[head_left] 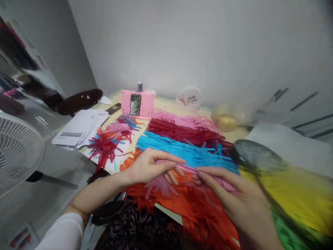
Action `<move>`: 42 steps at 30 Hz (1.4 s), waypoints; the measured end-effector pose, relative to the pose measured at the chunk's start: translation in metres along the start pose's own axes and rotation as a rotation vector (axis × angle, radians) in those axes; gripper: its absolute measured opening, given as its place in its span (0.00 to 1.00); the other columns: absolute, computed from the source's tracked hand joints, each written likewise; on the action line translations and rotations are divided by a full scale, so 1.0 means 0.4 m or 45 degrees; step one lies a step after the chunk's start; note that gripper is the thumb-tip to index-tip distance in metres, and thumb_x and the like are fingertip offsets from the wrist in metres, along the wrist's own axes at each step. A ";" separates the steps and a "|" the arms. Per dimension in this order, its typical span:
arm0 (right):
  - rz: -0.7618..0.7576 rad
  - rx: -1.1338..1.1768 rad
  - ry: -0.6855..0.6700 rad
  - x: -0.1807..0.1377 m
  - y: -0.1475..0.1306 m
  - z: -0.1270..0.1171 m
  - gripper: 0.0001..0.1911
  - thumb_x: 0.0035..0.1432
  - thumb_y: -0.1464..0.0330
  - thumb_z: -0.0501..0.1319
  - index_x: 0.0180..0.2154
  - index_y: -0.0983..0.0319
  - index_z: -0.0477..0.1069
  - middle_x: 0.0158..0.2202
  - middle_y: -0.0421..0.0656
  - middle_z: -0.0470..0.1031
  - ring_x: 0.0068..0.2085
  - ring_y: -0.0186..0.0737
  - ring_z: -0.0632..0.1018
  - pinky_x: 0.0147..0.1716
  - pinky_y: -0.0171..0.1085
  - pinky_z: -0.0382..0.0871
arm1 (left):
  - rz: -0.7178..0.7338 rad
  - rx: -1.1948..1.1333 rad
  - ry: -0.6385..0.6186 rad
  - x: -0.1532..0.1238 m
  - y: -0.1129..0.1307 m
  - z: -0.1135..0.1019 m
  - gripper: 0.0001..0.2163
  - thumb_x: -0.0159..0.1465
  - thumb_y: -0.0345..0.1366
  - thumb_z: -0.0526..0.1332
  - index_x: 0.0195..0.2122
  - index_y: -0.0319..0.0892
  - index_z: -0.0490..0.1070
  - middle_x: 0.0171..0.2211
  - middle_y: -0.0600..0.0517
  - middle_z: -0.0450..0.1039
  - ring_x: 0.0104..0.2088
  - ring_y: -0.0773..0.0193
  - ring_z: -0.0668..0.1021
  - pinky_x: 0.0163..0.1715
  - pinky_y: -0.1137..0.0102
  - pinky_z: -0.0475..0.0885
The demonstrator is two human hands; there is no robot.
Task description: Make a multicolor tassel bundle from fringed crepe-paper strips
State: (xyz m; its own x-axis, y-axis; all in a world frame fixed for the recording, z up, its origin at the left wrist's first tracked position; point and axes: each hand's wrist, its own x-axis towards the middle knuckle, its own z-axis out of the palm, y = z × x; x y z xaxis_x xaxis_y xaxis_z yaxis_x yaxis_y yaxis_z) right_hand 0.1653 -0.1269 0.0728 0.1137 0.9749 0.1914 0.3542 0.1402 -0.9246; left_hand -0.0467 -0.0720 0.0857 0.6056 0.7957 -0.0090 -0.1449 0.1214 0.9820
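A pink paper strip (pixel 189 168), fringed at its left end and rolled or twisted along its middle, stretches between my two hands. My left hand (pixel 153 167) pinches it, with the pink fringe hanging below the palm. My right hand (pixel 229 187) grips the other end between thumb and fingers, and a pink part shows past the knuckles. Beneath both hands lies orange fringed paper (pixel 203 208) that spills over the table edge. Just beyond them are blue fringed paper (pixel 187 151), dark red fringed paper (pixel 182 131) and pink fringed paper (pixel 179 118) in rows.
Several finished-looking tassels (pixel 105 147) lie at the left beside white paper sheets (pixel 80 128). A pink tablet case (pixel 126 104) stands at the back, near a white round-topped container (pixel 188 99). Yellow paper (pixel 293 194) is at right, a fan (pixel 19 152) at far left.
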 end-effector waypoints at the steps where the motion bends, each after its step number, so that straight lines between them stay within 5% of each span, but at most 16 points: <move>1: 0.005 0.021 0.008 0.001 0.002 -0.001 0.11 0.53 0.57 0.68 0.33 0.57 0.83 0.28 0.42 0.82 0.29 0.40 0.82 0.30 0.32 0.78 | -0.003 -0.041 -0.027 0.000 0.000 -0.003 0.18 0.61 0.45 0.66 0.45 0.36 0.79 0.27 0.47 0.81 0.25 0.65 0.82 0.28 0.74 0.77; 12: -0.095 0.295 -0.022 0.007 0.045 0.019 0.06 0.54 0.62 0.69 0.32 0.55 0.83 0.28 0.43 0.82 0.27 0.40 0.81 0.26 0.34 0.78 | -0.010 -0.348 -0.106 0.019 -0.029 -0.017 0.15 0.55 0.43 0.72 0.33 0.34 0.78 0.27 0.46 0.80 0.25 0.63 0.82 0.27 0.72 0.76; 19: -0.207 0.053 0.280 -0.037 0.035 0.057 0.07 0.58 0.67 0.65 0.37 0.53 0.82 0.31 0.40 0.82 0.30 0.37 0.81 0.33 0.33 0.77 | -0.014 -0.463 0.044 0.013 -0.058 0.005 0.11 0.52 0.38 0.71 0.30 0.34 0.76 0.25 0.48 0.78 0.22 0.65 0.80 0.24 0.73 0.75; 26: -0.447 0.089 0.104 -0.024 0.023 0.049 0.10 0.60 0.72 0.61 0.31 0.55 0.79 0.27 0.39 0.78 0.29 0.36 0.79 0.31 0.33 0.75 | 0.023 -0.465 -0.017 0.003 -0.067 -0.004 0.12 0.56 0.41 0.69 0.30 0.34 0.75 0.24 0.48 0.78 0.22 0.65 0.80 0.25 0.73 0.75; 30: -0.533 -0.047 0.082 -0.021 0.020 0.020 0.11 0.58 0.75 0.60 0.32 0.55 0.79 0.28 0.38 0.79 0.30 0.37 0.80 0.33 0.34 0.75 | 0.079 0.048 -0.266 -0.008 0.001 -0.051 0.12 0.61 0.42 0.65 0.30 0.35 0.76 0.35 0.41 0.82 0.36 0.58 0.83 0.40 0.66 0.77; 34: -0.772 -0.211 -0.024 -0.018 0.015 -0.002 0.15 0.57 0.77 0.60 0.38 0.53 0.80 0.33 0.39 0.82 0.35 0.40 0.82 0.37 0.35 0.77 | 0.266 0.654 -0.258 0.000 0.083 -0.067 0.08 0.64 0.38 0.63 0.35 0.39 0.78 0.50 0.42 0.79 0.53 0.57 0.78 0.54 0.67 0.70; 39: -1.000 -0.365 -0.136 -0.009 -0.008 -0.025 0.16 0.57 0.75 0.59 0.41 0.53 0.80 0.35 0.41 0.83 0.35 0.39 0.83 0.38 0.35 0.78 | 0.219 0.915 -0.554 0.038 0.079 -0.044 0.10 0.66 0.38 0.61 0.39 0.38 0.79 0.36 0.46 0.82 0.36 0.63 0.82 0.38 0.73 0.73; 42: -0.907 -0.415 -0.234 0.010 -0.017 -0.056 0.16 0.59 0.71 0.60 0.46 0.52 0.79 0.44 0.43 0.82 0.43 0.42 0.83 0.41 0.36 0.77 | 0.489 1.315 -0.360 0.048 0.048 -0.050 0.09 0.66 0.36 0.60 0.35 0.41 0.79 0.32 0.48 0.82 0.34 0.62 0.80 0.49 0.66 0.70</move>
State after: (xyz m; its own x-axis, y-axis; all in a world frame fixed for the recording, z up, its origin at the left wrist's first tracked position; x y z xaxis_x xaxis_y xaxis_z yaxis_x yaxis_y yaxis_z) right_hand 0.1841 -0.1278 0.0875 -0.3863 0.6869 0.6156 0.5401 0.7095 -0.4527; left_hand -0.0534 -0.0425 0.1005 0.8340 0.4966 0.2407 0.2757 -0.7528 0.5977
